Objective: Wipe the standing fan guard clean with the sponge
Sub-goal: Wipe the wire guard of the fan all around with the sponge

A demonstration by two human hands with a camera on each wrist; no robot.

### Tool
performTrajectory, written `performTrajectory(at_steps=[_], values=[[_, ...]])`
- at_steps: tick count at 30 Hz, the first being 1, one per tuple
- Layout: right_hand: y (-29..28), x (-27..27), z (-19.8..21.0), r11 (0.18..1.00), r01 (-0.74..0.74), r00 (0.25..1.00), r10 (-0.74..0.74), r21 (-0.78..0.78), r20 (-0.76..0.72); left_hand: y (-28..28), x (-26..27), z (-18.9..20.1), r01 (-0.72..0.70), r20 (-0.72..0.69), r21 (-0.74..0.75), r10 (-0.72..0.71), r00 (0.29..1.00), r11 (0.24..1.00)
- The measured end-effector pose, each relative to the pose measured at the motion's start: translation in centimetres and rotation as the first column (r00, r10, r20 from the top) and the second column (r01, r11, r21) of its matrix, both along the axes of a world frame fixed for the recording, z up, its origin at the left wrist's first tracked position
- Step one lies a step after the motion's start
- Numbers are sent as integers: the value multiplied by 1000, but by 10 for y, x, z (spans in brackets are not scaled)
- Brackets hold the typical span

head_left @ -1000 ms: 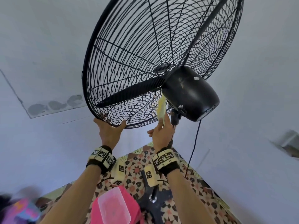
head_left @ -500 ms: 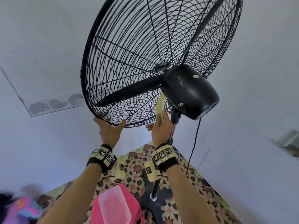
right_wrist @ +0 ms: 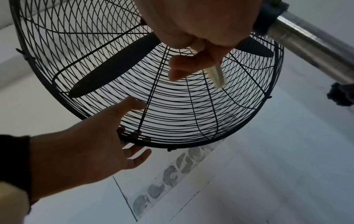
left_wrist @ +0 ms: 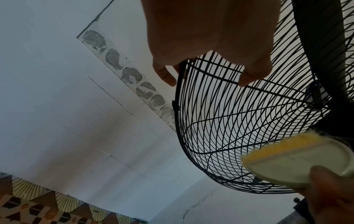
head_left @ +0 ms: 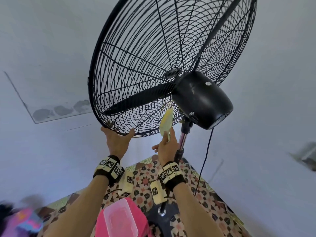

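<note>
- The wiping step was in hand; the right hand (head_left: pixel 166 147) held the thin pale sponge with a yellow fuzzy face (head_left: pixel 166 121) up against the rear lower wires of the round black wire fan guard (head_left: pixel 136 69), just beside the glossy black motor housing (head_left: pixel 201 100); whether the sponge actually touched the wires could not be told.
- The right hand's thumb and fingers (right_wrist: pixel 179 71) pinched the sponge by its lower end, so most of it stood free above them.
- The left hand (head_left: pixel 118 141) steadied the guard at its bottom rim; its fingers (left_wrist: pixel 164 75) were spread, with the thumb on the rear wires and the others reaching over the front edge, cradling the rim rather than clenching it.
- By my judgement the next move called for dragging the sponge along the wires while the left hand braced the head against swinging; a narrow pinch on a soft sponge might have let it fold or slip.
- The guard hung overhead, tilted, on a chrome pole (head_left: pixel 182 139); its wires looked dark and matte, with a black blade (head_left: pixel 140 100) inside; dust was too fine to judge.
</note>
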State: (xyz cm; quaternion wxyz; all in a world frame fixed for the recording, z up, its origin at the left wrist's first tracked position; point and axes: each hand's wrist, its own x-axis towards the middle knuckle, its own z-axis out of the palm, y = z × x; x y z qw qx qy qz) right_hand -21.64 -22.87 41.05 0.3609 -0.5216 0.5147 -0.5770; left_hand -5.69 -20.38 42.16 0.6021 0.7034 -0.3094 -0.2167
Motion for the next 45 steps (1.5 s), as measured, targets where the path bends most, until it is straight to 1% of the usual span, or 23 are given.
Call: performTrajectory(at_steps=[4,6,8,10,12,13,17,18,20,22,24,27,29,30,32,36,37,38,40,41,43,45], values=[[-6,-11,17,995,100,994,-100,0,53,1,-3,1,11,17,-22,-11,1000,1000],[-9,-9,22,993,120,992,-119,-14,51,0,-3,3,16,10,-21,-16,1000,1000],[-8,-6,17,997,78,997,-78,-18,-13,-1,-2,4,14,6,-32,-14,1000,999],[-4,-6,8,998,-11,995,17,56,-99,0,0,2,8,-10,-33,-8,1000,999],[0,-12,4,994,-40,993,51,105,-104,2,-1,0,10,-21,-20,-10,1000,1000],[2,-16,7,996,-27,995,35,86,-97,2,-2,0,11,-17,-19,-11,1000,1000],[1,-17,19,993,97,989,-104,-71,-102,-1,-4,-1,17,-5,-20,-17,1000,1000],[0,-14,17,991,101,987,-111,-88,-120,-2,-3,-1,20,-4,-19,-20,1000,1000],[-1,-8,6,997,49,982,-59,-63,-180,-3,-1,-2,18,-13,-21,-18,1000,1000],[3,-6,-8,999,-31,966,33,10,-258,-3,1,-4,18,-22,-17,-18,1000,1000],[9,-9,-15,998,-50,956,57,31,-287,-3,1,-9,22,-11,-49,-23,1000,999],[6,-15,-5,1000,8,986,-12,-29,-169,-6,0,-22,62,-33,-104,-66,997,993],[1,-17,2,996,57,992,-64,-64,-109,-13,-1,-33,84,-88,-92,-92,992,992],[-1,-17,3,993,73,991,-82,-88,-105,-18,-3,-37,87,-121,-91,-98,988,992],[-2,-12,-4,989,69,985,-89,-133,-151,-28,-6,-44,77,-158,-107,-94,983,991],[4,-5,-38,996,-40,963,17,-81,-268,-46,-11,-56,79,-160,-107,-95,983,991],[6,-8,-39,994,-47,959,17,-99,-283,-50,-11,-59,76,-175,-94,-91,980,993],[5,-13,-38,992,-47,965,16,-116,-260,-53,-11,-60,72,-183,-86,-87,979,994],[-2,-21,-34,990,-21,987,-2,-141,-163,-59,-13,-66,72,-162,-75,-83,983,995],[-6,-23,-29,984,13,990,-38,-179,-134,-61,-15,-69,67,-147,-65,-76,986,996],[-14,-20,-24,959,70,982,-115,-275,-150,-65,-17,-76,45,-112,-48,-50,992,998],[-15,-14,-29,948,49,965,-126,-313,-230,-67,-16,-78,34,-79,-46,-37,996,998]])
